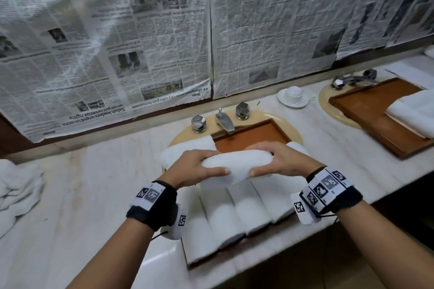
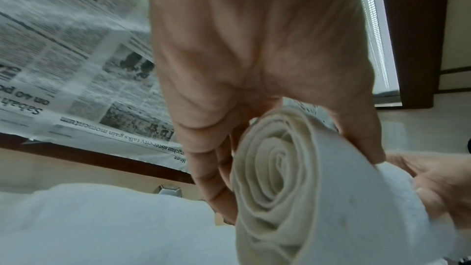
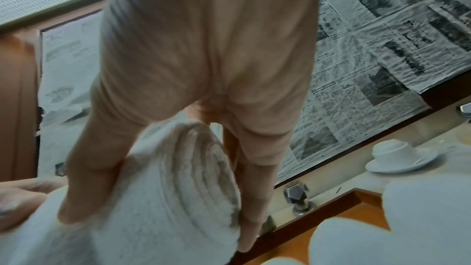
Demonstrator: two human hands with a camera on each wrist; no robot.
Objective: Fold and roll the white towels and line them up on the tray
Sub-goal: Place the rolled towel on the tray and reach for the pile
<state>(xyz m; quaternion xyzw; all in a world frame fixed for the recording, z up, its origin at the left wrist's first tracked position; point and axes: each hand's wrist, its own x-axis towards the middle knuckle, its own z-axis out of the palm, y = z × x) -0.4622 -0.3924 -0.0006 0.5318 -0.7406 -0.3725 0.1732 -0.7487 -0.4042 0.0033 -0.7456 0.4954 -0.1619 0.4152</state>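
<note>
Pale veined marble counter with sunken basins, chrome faucet, crumpled newsprint taped over the wall behind. Held above the wooden tray: a soft rolled towel, spiral end showing, left hand and right hand each curled round one end. Below, four rolled towels side by side in the tray.

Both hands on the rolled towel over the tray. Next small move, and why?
Probably lower the rolled towel onto the bare wood of the tray, just beyond the row of rolls. The left hand and right hand grip its ends, the spiral looks tight in the left wrist view, and open tray remains there.
</note>
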